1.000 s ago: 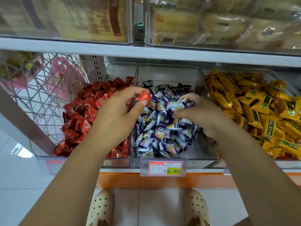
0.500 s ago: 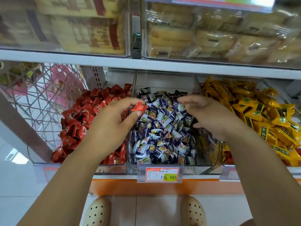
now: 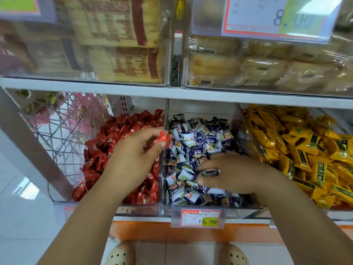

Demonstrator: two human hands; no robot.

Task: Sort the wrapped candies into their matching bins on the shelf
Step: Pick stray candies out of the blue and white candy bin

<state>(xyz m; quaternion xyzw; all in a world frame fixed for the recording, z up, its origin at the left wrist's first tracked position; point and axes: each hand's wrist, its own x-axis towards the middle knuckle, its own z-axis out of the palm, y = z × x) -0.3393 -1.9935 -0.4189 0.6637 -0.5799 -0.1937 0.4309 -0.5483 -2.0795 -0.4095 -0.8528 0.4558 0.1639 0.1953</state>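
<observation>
My left hand [image 3: 133, 157] pinches the red candy [image 3: 165, 139], seemingly light and slick, best held at its wrapper edge; my right hand [image 3: 231, 174] has an unclear grip.

Bright, even shop light, with hardly any shadow. The upper clear plastic bins [image 3: 168, 54] and white price card [image 3: 277, 16] reading 8.00 smear with motion blur. The shiny red foil-wrapped candy [image 3: 164, 139] pinched in my left hand [image 3: 137, 157] glints. The white metal shelf edge [image 3: 133, 91] bows toward the corners.
</observation>
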